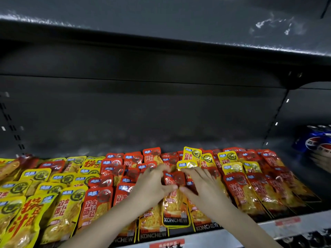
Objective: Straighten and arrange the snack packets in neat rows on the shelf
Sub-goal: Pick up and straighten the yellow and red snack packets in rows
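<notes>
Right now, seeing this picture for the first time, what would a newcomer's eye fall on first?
The two hands meeting at the centre: the left hand grips a red packet, the right hand rests beside it with straight fingers. Next, colour blocks: yellow packets at the left, red ones across the middle and right. Blue cans stand far right.

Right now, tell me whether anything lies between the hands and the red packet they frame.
Nothing visible: the left hand and right hand both touch the red packet. A yellow packet lies just beyond the right hand, atop the red rows.
</notes>
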Motion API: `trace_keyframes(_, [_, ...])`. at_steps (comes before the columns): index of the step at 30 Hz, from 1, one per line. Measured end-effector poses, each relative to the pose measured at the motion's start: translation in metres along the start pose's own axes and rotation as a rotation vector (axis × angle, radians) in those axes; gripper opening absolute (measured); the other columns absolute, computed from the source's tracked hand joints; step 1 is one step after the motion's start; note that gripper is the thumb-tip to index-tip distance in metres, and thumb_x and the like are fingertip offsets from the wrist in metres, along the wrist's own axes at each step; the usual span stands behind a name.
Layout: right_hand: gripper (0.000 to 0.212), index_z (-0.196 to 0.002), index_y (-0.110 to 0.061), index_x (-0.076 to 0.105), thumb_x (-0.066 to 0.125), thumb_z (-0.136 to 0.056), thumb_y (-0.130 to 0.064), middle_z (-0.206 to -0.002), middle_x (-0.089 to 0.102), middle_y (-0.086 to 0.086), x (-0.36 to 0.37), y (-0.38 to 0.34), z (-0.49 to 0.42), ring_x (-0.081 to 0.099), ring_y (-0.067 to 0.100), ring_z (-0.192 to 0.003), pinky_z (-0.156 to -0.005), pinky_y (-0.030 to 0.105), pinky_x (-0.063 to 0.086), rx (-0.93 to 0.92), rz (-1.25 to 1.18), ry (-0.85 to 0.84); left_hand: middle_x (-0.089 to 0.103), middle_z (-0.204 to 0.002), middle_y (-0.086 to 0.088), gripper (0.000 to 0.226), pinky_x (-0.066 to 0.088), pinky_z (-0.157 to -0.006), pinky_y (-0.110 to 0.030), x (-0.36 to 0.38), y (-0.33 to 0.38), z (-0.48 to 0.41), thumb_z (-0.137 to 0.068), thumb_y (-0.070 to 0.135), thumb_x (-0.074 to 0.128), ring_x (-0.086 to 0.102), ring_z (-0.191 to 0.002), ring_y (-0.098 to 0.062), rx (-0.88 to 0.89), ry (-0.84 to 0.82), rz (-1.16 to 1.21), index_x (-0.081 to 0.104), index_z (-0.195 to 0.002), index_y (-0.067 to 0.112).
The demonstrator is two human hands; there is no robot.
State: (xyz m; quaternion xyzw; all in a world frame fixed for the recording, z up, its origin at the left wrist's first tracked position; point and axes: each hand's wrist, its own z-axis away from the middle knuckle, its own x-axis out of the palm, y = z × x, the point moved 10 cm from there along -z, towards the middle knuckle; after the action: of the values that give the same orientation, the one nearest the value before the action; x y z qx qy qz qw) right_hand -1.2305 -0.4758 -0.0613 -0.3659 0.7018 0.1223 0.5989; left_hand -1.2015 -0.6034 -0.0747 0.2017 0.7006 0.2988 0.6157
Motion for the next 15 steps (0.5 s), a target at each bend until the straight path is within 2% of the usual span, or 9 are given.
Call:
trace_keyframes(3, [0.056, -0.142, -0.038, 0.027, 0.038, -0.091, -0.057, -0.137, 0.032, -0.02, 0.011, -0.003, 0.004, 0.024, 0.002, -0.129, -0.106, 0.026, 0.02, -0.04, 0.025, -0.064, 0.045, -0.128, 0.006, 0.052, 0.028, -0.108, -0.033, -0.002, 0.013, 0.017, -0.084, 0.054, 0.055, 0.034, -0.126, -0.015, 0.031, -0.008, -0.221, 0.038, -0.131, 0.039])
trace_keyframes(7, [0.064, -0.144, -0.039, 0.023, 0.029, -0.084, -0.06, -0.137, 0.03, -0.022, 0.016, -0.006, 0.01, 0.021, 0.0, -0.13, -0.105, 0.025, 0.018, -0.077, 0.039, -0.099, 0.042, -0.138, 0.009, 0.065, 0.02, -0.109, -0.033, 0.003, 0.017, 0.029, -0.086, 0.063, 0.04, 0.023, -0.133, -0.011, 0.118, -0.017, -0.433, 0.025, -0.142, 0.034])
trace_keyframes(10, [0.056, -0.143, -0.041, 0.026, 0.038, -0.09, -0.054, -0.133, 0.032, -0.021, 0.015, -0.006, 0.011, 0.022, 0.0, -0.126, -0.104, 0.024, 0.02, -0.092, 0.024, -0.088, 0.034, -0.146, 0.01, 0.087, 0.018, -0.109, -0.034, 0.012, 0.007, 0.029, -0.073, 0.077, 0.019, 0.016, -0.139, -0.011, 0.172, -0.064, -0.553, 0.013, -0.147, 0.03])
trace_keyframes(12, [0.052, -0.14, -0.041, 0.032, 0.041, -0.09, -0.052, -0.128, 0.035, -0.02, 0.014, -0.007, 0.01, 0.024, -0.001, -0.123, -0.106, 0.025, 0.022, -0.099, 0.01, -0.088, 0.03, -0.148, 0.009, 0.102, 0.017, -0.111, -0.034, 0.012, 0.005, 0.031, -0.059, 0.079, 0.005, 0.014, -0.141, -0.013, 0.225, -0.061, -0.612, 0.009, -0.148, 0.029])
trace_keyframes(15, [0.046, -0.136, -0.038, 0.039, 0.043, -0.092, -0.049, -0.126, 0.036, -0.019, 0.014, -0.008, 0.01, 0.025, -0.001, -0.121, -0.107, 0.026, 0.024, -0.088, -0.001, -0.1, 0.026, -0.151, 0.008, 0.097, 0.014, -0.112, -0.033, 0.011, -0.003, 0.031, -0.065, 0.075, 0.008, 0.012, -0.142, -0.013, 0.226, -0.108, -0.652, 0.009, -0.148, 0.027])
